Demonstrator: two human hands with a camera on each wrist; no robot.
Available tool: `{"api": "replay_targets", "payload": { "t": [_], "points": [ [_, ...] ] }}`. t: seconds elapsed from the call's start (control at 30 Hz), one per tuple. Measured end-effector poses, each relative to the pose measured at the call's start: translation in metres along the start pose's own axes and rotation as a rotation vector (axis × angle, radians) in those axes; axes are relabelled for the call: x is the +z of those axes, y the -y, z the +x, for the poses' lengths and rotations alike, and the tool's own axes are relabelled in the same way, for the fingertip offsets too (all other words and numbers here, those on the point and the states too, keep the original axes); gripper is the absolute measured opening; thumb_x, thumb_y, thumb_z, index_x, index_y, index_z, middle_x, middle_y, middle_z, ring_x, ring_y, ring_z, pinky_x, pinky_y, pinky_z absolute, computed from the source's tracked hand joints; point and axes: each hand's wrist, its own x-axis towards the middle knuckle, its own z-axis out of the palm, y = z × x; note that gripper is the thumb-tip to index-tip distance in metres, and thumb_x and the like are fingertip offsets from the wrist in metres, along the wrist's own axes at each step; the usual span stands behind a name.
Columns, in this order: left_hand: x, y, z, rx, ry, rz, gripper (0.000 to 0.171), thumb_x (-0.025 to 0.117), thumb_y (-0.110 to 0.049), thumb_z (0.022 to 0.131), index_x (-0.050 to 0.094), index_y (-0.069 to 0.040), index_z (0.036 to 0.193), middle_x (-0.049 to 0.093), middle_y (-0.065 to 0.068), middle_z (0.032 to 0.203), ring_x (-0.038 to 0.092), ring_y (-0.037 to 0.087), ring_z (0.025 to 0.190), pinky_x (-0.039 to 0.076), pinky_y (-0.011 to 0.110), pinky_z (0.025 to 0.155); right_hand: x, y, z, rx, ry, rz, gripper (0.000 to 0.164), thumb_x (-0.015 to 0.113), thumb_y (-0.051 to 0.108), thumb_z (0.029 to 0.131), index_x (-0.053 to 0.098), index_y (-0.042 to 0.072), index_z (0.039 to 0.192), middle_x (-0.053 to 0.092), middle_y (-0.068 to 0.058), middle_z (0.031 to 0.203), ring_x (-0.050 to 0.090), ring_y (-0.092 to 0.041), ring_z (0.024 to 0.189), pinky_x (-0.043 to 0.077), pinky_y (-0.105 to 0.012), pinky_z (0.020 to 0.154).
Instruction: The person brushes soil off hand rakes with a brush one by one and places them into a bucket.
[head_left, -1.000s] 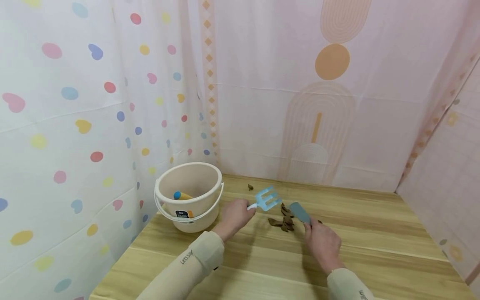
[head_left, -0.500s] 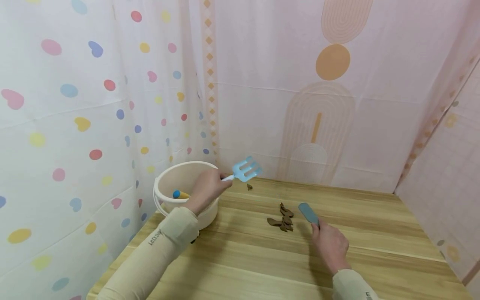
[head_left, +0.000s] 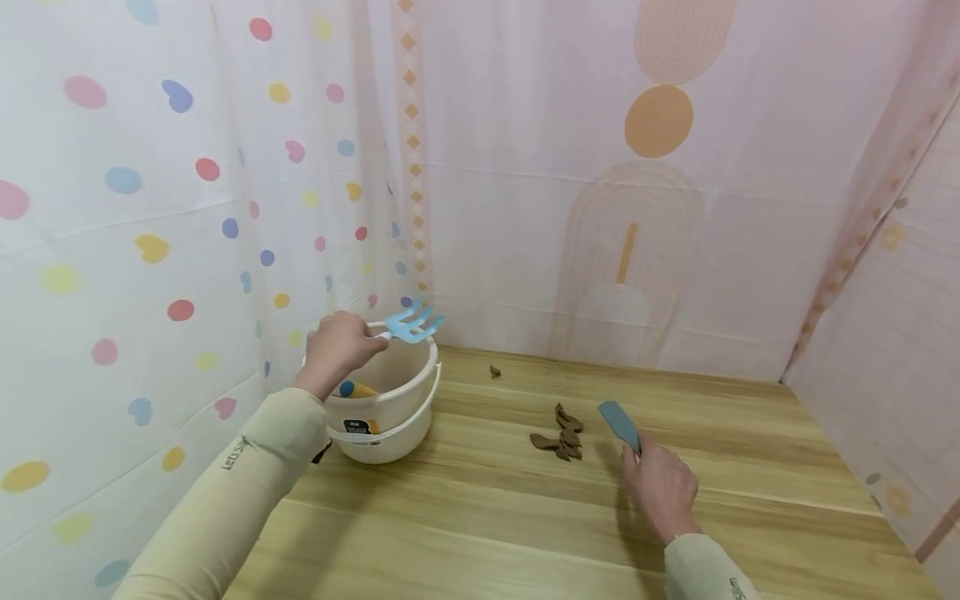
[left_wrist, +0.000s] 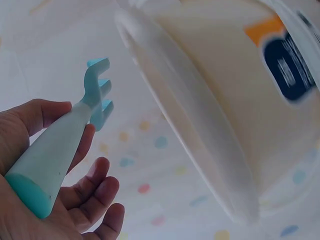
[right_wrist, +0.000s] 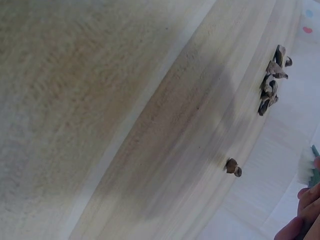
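My left hand [head_left: 337,346] grips the white handle of a small light blue hand fork [head_left: 412,325]. The fork is held over the open mouth of the cream bucket [head_left: 416,392]; in the left wrist view its tines [left_wrist: 102,90] are outside the rim. Inside the bucket lies a yellow stick-like thing with a blue end [head_left: 347,389]. On the right, my right hand [head_left: 660,483] grips a flat grey-green brush [head_left: 619,422], whose pale bristles [right_wrist: 305,170] show in the right wrist view. Left of the brush, several brown dry leaf-like pieces [head_left: 567,442] lie in a small heap.
One small brown piece [head_left: 495,372] lies apart near the back of the wooden table [head_left: 465,517]. In the right wrist view another brown piece [right_wrist: 231,166] sits away from the heap. Dotted and patterned curtains [head_left: 517,250] hang around the table.
My left hand has carried the fork up and left, from beside the leaf heap to over the bucket. The right hand has drawn the brush slightly away from the heap to the right.
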Motion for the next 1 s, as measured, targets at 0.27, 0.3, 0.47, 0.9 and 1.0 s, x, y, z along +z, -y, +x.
{"api": "replay_targets", "payload": {
  "t": [0.27,0.3,0.47,0.9,1.0],
  "points": [
    [-0.019,0.027,0.004,-0.08,0.135,0.021,0.028,0.059,-0.033,0.086,0.058,-0.006,0.078,0.058,0.01,0.078,0.052,0.036,0.085,0.037,0.06,0.081,-0.004,0.002,0.002,0.028,0.038,0.008,0.02,0.054,0.025,0.098,0.059,0.007,0.09,0.046,-0.002,0.06,0.045,-0.02,0.053,0.03,-0.033,0.044],
    [-0.021,0.03,0.005,-0.081,0.142,0.019,0.029,0.059,-0.033,0.085,0.059,-0.005,0.079,0.059,0.01,0.079,0.053,0.035,0.083,0.037,0.06,0.081,-0.003,0.002,0.002,0.031,0.045,0.008,0.02,0.053,0.025,0.098,0.06,0.007,0.092,0.047,-0.002,0.06,0.045,-0.02,0.053,0.03,-0.033,0.044],
    [-0.02,0.042,0.009,-0.114,0.161,0.002,0.03,0.061,-0.032,0.083,0.063,-0.002,0.081,0.063,0.015,0.083,0.055,0.037,0.084,0.033,0.063,0.084,-0.001,0.001,0.0,0.028,0.042,0.001,0.02,0.056,0.025,0.097,0.062,0.006,0.096,0.049,-0.003,0.061,0.045,-0.021,0.053,0.032,-0.033,0.043],
    [0.007,0.041,0.022,-0.184,0.181,0.046,0.044,0.065,-0.032,0.083,0.064,0.009,0.101,0.058,0.033,0.11,0.036,0.057,0.113,0.025,0.069,0.091,0.002,-0.002,-0.002,0.038,0.03,-0.007,0.02,0.057,0.025,0.097,0.062,0.006,0.093,0.05,-0.004,0.064,0.047,-0.022,0.054,0.033,-0.034,0.044],
    [0.015,0.038,0.025,-0.191,0.176,0.077,0.045,0.066,-0.032,0.082,0.065,0.009,0.101,0.057,0.033,0.109,0.034,0.056,0.114,0.023,0.071,0.092,0.002,-0.002,-0.002,0.041,0.034,-0.012,0.019,0.057,0.025,0.097,0.06,0.007,0.092,0.049,-0.004,0.063,0.046,-0.022,0.054,0.033,-0.034,0.044]
  ]
}}
